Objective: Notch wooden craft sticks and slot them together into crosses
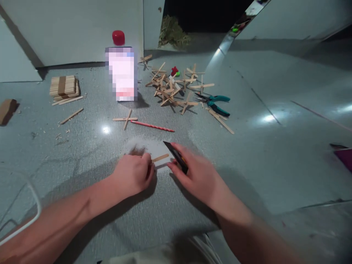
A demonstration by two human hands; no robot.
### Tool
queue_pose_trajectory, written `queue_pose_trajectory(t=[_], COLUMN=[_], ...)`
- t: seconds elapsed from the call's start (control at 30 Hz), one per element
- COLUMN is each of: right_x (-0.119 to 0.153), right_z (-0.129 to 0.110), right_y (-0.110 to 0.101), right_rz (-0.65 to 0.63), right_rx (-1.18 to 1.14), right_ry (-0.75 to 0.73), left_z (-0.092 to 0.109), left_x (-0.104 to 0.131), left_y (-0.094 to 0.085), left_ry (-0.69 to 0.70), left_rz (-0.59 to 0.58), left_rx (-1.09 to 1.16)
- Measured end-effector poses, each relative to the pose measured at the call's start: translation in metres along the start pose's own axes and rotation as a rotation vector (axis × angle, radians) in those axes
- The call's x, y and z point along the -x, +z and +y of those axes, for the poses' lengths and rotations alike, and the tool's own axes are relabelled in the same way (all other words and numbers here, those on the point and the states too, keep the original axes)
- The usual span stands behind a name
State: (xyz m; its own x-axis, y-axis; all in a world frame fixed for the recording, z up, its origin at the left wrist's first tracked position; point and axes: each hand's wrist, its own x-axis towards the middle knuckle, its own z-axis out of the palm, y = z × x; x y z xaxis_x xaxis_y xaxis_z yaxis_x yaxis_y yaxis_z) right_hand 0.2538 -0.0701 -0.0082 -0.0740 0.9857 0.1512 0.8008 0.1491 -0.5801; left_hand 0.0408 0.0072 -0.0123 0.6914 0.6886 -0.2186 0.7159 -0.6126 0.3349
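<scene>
Pale cloth [156,253] lies nearest the camera, on the near side of the red pencil [154,127]. I judge work partly done: crossed sticks [165,96] are heaped beyond the pencil, while a stack of flat sticks [69,86] to its left remains uncrossed. Nearer than the pencil, my left hand [134,173] is closed on a wooden strip [161,158]; my right hand [200,176], wrist angled inward, grips a black cutter [176,156].
</scene>
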Motion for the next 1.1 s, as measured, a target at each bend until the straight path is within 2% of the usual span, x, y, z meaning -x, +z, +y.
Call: queue_pose_trajectory(t=[0.2, 0.43, 0.5, 0.6, 0.7, 0.87, 1.1], right_x=[-0.002, -0.006, -0.007, -0.009, -0.014, -0.023, -0.011], right_z=[0.000, 0.004, 0.005, 0.005, 0.004, 0.003, 0.005], right_y=[0.005, 0.008, 0.009, 0.010, 0.012, 0.014, -0.003], right_rz=[-0.089, -0.085, -0.087, -0.114, -0.176, -0.262, -0.288], right_rx=[0.147, 0.131, 0.161, 0.226, 0.307, 0.345, 0.108], right_ry=[0.020, 0.043, 0.041, 0.039, 0.072, 0.126, 0.161], left_z=[-0.002, -0.007, -0.010, -0.015, -0.019, -0.019, -0.011], left_x=[-0.003, -0.004, -0.003, 0.000, 0.003, 0.003, 0.005], left_y=[0.008, 0.020, 0.022, 0.024, 0.023, 0.021, 0.018], left_ry=[0.083, 0.195, 0.272, 0.409, 0.460, 0.452, 0.457], left_rz=[-0.029, 0.005, 0.078, 0.303, 0.451, 0.500, 0.482], left_rx=[-0.043, -0.100, -0.130, -0.183, -0.146, -0.123, -0.236])
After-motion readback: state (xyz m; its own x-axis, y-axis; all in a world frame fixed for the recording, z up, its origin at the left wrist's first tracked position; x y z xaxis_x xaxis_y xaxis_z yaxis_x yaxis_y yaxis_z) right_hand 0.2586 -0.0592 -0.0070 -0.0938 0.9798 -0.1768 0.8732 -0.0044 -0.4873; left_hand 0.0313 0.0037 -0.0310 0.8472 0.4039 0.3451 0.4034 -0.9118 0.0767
